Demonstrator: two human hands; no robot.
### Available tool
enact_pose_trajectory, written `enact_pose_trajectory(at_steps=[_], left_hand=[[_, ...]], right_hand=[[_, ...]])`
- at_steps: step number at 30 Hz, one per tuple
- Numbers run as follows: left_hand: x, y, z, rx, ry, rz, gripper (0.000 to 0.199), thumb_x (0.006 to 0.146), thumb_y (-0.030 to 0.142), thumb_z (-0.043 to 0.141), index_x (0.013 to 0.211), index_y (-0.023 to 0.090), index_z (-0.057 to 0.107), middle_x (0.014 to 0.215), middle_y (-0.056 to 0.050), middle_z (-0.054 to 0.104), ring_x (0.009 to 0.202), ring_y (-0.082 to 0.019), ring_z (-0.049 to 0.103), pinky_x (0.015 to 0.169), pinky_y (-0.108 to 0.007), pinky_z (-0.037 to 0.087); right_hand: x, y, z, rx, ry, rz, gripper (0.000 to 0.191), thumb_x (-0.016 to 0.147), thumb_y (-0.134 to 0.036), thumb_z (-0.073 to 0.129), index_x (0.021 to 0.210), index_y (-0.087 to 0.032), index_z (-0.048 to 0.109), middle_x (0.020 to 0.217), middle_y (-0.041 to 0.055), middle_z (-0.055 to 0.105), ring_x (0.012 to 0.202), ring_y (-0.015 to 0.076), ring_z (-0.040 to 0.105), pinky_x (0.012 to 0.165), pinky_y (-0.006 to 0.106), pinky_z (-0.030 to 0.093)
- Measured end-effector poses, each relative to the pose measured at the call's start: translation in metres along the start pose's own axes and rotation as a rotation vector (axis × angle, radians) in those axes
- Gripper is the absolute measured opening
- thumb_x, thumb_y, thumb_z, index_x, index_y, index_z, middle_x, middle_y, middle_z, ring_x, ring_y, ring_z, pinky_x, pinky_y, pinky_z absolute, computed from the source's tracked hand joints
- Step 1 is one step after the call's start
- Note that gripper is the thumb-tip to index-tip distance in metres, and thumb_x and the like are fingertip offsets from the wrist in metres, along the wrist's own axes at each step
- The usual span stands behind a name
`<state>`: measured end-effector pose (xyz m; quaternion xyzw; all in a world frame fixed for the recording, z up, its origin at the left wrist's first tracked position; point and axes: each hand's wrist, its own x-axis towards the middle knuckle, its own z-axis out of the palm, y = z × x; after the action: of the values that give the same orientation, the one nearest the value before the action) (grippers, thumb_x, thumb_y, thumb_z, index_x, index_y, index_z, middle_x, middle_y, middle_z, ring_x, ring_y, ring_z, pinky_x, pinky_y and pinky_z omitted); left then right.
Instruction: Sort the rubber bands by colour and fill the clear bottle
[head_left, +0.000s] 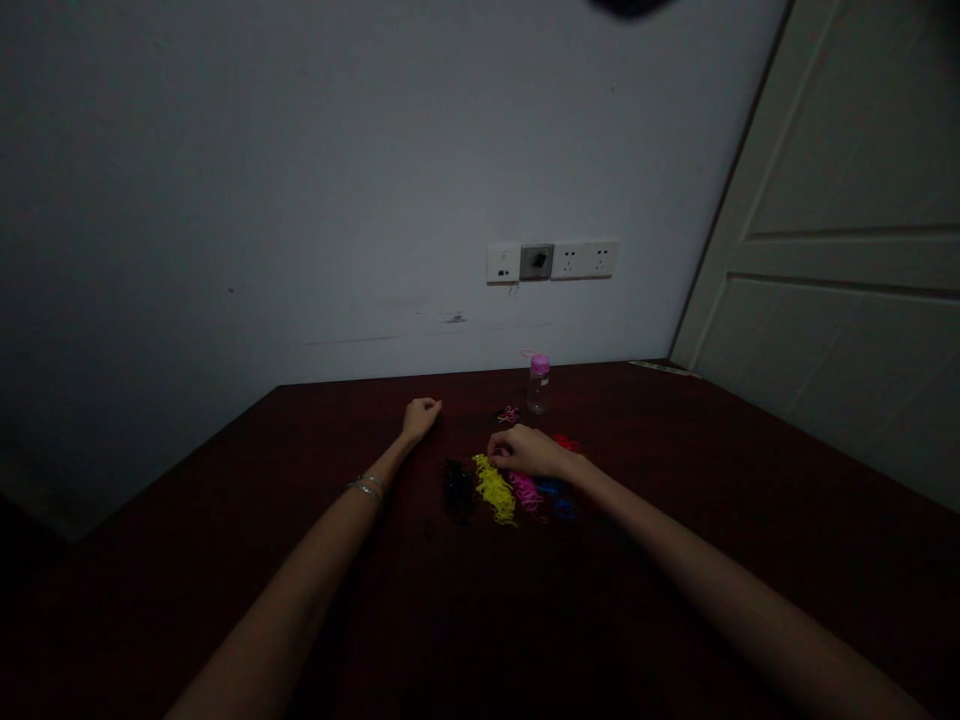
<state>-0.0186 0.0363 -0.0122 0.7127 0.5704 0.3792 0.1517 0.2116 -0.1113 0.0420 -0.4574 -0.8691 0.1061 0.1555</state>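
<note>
My left hand (422,417) rests on the table beyond the piles, its fingers curled closed; whatever may be inside is hidden. With fingers bent together, my right hand (526,450) is at the far end of a pile of yellow elastic bands (495,492). Anything in its fingertips is too small to make out. Left of the yellow pile lie black bands (457,485). To its right are pink bands (526,495), partly under my right hand, and blue bands (561,507). Red bands (565,442) show behind my right wrist.
A clear bottle with a pink lid (539,385) stands near the wall. Beside it lies a small light-pink clump (508,413). One dark band (429,528) lies apart at the front. Sockets (585,260) are on the wall; a panelled door (840,250) is at right.
</note>
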Motion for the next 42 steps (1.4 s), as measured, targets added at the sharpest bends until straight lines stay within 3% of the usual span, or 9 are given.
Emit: enact_pose_trajectory(at_steps=[5,10,16,20,26,32,38,42], left_hand=[[-0.002,0.003,-0.001,0.003,0.015,-0.015,0.034,0.074,0.038,0.046,0.066,0.012,0.067,0.06,-0.003,0.061,0.06,-0.014,0.054,0.057,-0.022,0.036],[-0.003,0.005,-0.001,0.004,0.016,-0.012,0.034,0.075,0.037,0.045,0.066,0.012,0.066,0.06,-0.003,0.061,0.062,-0.015,0.055,0.058,-0.022,0.036],[-0.003,0.006,-0.003,0.032,-0.004,-0.024,0.031,0.075,0.036,0.047,0.069,0.013,0.067,0.066,-0.004,0.064,0.066,-0.016,0.056,0.06,-0.022,0.037],[-0.001,0.003,-0.001,0.057,-0.03,-0.009,0.032,0.076,0.037,0.046,0.069,0.013,0.067,0.067,-0.005,0.064,0.067,-0.016,0.057,0.061,-0.022,0.037],[-0.002,0.004,0.0,0.157,-0.088,0.013,0.032,0.078,0.038,0.045,0.074,0.015,0.067,0.075,-0.006,0.067,0.071,-0.017,0.059,0.062,-0.023,0.038],[-0.008,0.032,-0.002,0.267,-0.18,0.08,0.027,0.074,0.039,0.052,0.08,0.018,0.068,0.087,-0.007,0.067,0.081,-0.019,0.059,0.064,-0.023,0.039],[-0.014,0.071,0.023,0.196,-0.33,0.253,0.021,0.073,0.032,0.055,0.083,0.018,0.067,0.083,-0.005,0.065,0.074,-0.016,0.057,0.06,-0.022,0.038],[-0.017,0.084,0.04,0.163,-0.392,0.294,0.018,0.072,0.028,0.057,0.083,0.017,0.067,0.078,-0.004,0.064,0.07,-0.014,0.056,0.059,-0.021,0.037]], right_hand=[[-0.003,0.019,-0.003,0.064,0.031,-0.018,0.022,0.077,-0.035,0.055,0.084,-0.018,0.066,0.07,0.0012,0.061,0.058,0.009,0.049,0.05,0.02,0.028],[-0.012,0.056,-0.011,0.156,0.137,0.048,0.027,0.077,-0.039,0.053,0.078,-0.015,0.067,0.065,0.0013,0.059,0.057,0.0099,0.048,0.051,0.021,0.03],[-0.034,0.11,-0.01,0.373,0.326,0.258,0.039,0.073,-0.048,0.052,0.075,-0.012,0.066,0.057,0.0005,0.055,0.052,0.0102,0.045,0.049,0.022,0.031],[-0.048,0.133,-0.005,0.508,0.451,0.409,0.045,0.069,-0.056,0.053,0.072,-0.012,0.063,0.049,-0.0021,0.048,0.045,0.0093,0.04,0.044,0.022,0.028],[-0.05,0.136,-0.002,0.545,0.53,0.47,0.048,0.065,-0.059,0.055,0.069,-0.012,0.063,0.046,-0.0029,0.045,0.044,0.0087,0.038,0.043,0.022,0.026],[-0.049,0.132,-0.001,0.54,0.542,0.444,0.051,0.063,-0.061,0.056,0.069,-0.011,0.065,0.048,-0.0011,0.048,0.045,0.0099,0.04,0.044,0.022,0.028],[-0.049,0.132,0.002,0.52,0.539,0.438,0.048,0.064,-0.059,0.055,0.068,-0.012,0.064,0.048,-0.0007,0.049,0.046,0.0101,0.041,0.044,0.022,0.029],[-0.049,0.133,0.003,0.515,0.54,0.427,0.047,0.066,-0.058,0.054,0.069,-0.012,0.063,0.049,0.0001,0.051,0.046,0.0102,0.042,0.044,0.022,0.03]])
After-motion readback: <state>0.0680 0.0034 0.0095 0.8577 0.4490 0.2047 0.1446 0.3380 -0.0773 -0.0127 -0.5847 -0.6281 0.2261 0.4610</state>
